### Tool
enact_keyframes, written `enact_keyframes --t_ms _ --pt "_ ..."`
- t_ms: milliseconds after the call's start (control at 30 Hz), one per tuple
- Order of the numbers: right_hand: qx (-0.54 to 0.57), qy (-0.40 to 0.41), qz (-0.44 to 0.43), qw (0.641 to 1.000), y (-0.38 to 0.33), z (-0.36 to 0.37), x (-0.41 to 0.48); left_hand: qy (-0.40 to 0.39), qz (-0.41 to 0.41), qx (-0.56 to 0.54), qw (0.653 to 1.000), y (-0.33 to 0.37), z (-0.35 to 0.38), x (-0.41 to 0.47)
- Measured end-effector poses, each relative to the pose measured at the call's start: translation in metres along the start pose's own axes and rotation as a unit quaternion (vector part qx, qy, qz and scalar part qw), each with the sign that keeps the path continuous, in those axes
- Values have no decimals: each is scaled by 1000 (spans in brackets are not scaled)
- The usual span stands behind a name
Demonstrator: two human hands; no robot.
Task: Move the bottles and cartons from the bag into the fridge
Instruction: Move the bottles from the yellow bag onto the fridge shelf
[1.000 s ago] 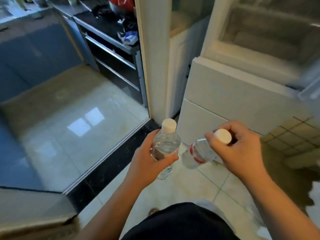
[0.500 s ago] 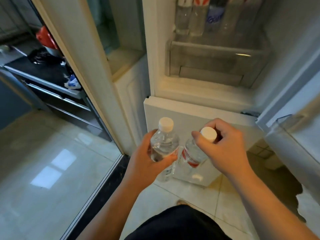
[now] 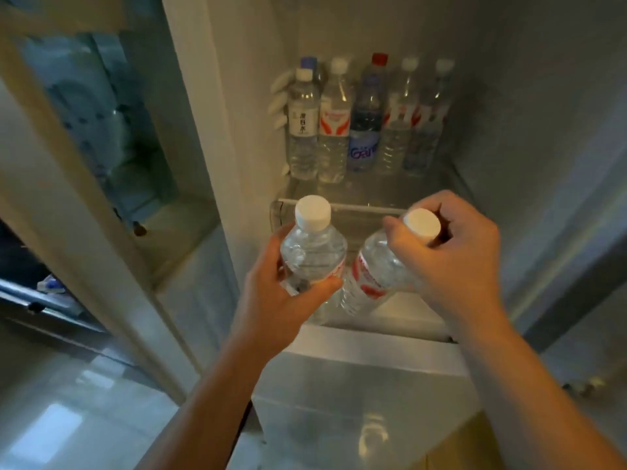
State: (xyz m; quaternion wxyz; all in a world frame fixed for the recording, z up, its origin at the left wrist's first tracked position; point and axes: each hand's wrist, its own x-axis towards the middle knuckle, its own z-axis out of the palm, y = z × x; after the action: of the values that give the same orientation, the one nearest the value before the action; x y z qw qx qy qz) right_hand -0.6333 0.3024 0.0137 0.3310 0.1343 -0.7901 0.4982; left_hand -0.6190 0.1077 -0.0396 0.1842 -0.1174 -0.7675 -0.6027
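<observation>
An upright water bottle (image 3: 314,252) is gripped round its body by the left hand (image 3: 281,296). A tilted water bottle (image 3: 373,276) is held at the cap by the right hand (image 3: 451,252). The fridge shelf (image 3: 356,207), with a row of bottles (image 3: 334,130) at its back, lies straight ahead, equally near both hands.

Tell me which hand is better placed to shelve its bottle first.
Left, probably: the left hand holds its upright bottle by the body; the right hand grips its tilted bottle at the cap.

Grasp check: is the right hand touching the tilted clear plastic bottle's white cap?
Touching. Head view: the right hand curls its fingers round the white cap.
</observation>
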Motion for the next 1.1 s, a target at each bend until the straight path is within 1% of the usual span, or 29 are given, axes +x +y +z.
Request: enact_keyframes --t_ms 133,233,333,433,533,600,733,933,1000,1100 --pt "-22 76 -18 997 -6 -8 42 -43 54 -35 997 13 7 57" --pt "-21 117 -24 993 -7 -12 75 -68 71 -56 994 20 15 96" --pt "-27 144 -8 989 -3 -11 108 -91 69 -84 990 21 28 132" --pt "-30 151 22 988 10 -8 133 -99 70 -107 987 18 41 161" --pt "-61 163 42 984 25 -6 156 -101 76 -129 984 14 56 187" --pt "-74 156 44 984 35 -4 169 -102 80 -136 982 10 68 203" --pt "-103 105 78 986 56 8 186 -116 71 -137 981 -6 86 226" --pt "-107 98 121 982 93 8 209 -119 21 -144 982 -24 97 244" --pt "-98 73 131 984 108 13 206 -118 13 -129 984 -30 98 245" --pt "-42 39 130 990 119 26 194 -113 16 -104 988 -41 100 243"
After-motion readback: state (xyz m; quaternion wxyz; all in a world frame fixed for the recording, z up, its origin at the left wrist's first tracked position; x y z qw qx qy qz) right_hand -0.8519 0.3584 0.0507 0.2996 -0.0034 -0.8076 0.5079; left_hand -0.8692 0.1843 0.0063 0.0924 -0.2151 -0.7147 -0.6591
